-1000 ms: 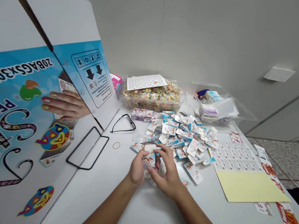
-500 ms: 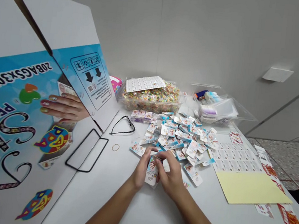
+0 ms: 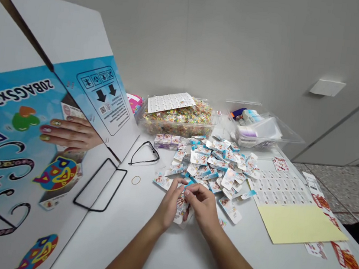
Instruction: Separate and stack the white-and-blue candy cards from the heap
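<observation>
My left hand (image 3: 168, 204) and my right hand (image 3: 202, 206) meet over the white table (image 3: 158, 254), both pinching one small white-and-blue printed card (image 3: 181, 204) between their fingertips. The card stands nearly upright between the hands. Just beyond them lies a heap of many similar small cards (image 3: 215, 163), spread loosely across the tabletop. A few loose cards lie right beside my right hand.
A large printed cardboard box (image 3: 28, 142) with open flaps fills the left. Black glasses (image 3: 144, 153) and a rubber band (image 3: 136, 180) lie near it. Two clear tubs (image 3: 178, 117) (image 3: 261, 131) stand at the back. A yellow sheet (image 3: 299, 223) and sticker sheets lie right.
Both hands have drawn slightly back from the pile towards me, turning the card more upright between the fingers. The view has shifted a little.
</observation>
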{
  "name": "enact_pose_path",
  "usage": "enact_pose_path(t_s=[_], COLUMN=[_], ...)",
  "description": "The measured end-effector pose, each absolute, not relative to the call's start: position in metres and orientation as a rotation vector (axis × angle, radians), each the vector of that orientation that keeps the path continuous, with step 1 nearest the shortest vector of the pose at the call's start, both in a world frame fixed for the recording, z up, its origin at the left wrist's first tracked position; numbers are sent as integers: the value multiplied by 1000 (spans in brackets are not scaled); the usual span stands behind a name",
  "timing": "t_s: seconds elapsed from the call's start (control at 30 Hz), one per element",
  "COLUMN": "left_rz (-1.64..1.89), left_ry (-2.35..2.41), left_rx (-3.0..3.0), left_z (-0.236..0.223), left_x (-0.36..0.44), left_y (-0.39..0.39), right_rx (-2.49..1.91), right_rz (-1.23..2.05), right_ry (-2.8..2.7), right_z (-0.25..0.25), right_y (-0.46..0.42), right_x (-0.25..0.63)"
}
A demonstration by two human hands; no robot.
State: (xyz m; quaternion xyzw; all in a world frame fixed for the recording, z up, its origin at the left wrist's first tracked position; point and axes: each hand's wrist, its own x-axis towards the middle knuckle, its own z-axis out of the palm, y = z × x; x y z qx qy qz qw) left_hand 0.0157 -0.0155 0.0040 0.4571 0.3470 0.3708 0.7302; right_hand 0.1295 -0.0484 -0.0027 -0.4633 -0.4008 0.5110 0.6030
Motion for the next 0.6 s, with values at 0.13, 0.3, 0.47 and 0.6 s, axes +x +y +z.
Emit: enact_pose_path(t_s=[0.13, 0.3, 0.47, 0.6], left_rz=[797, 794, 1000, 1367], left_ry=[718, 630, 623, 897], left_rx=[927, 863, 858, 837], left_z=[2, 1, 3, 1], left_x=[11, 6, 7, 0], left_y=[-10, -7, 1, 17], right_rx=[-1112, -1154, -1167, -1209], right_rz=[784, 706, 850, 664], right_ry=[-1227, -1524, -1025, -741], right_z=[1, 5, 3, 2], right_y=[-50, -53, -38, -31], right_x=[130, 134, 158, 174])
